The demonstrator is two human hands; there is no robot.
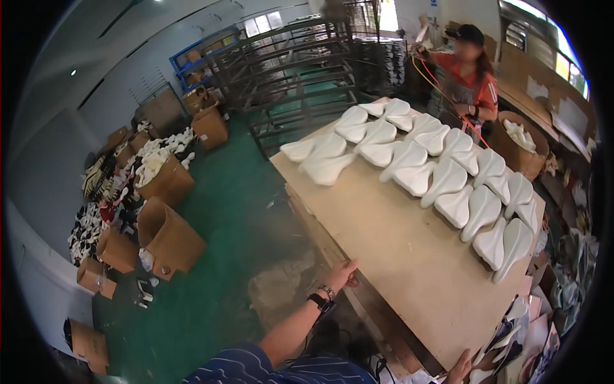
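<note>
Pale board [409, 256] touches left fingers [350, 265] and right fingers [463, 360] at its edges.

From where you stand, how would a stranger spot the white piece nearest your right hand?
Start from the large tan board and follow its white pieces to the end nearest the right hand. The last piece there points its narrow end toward that hand, while its left neighbour turns its broad end that way.
</note>
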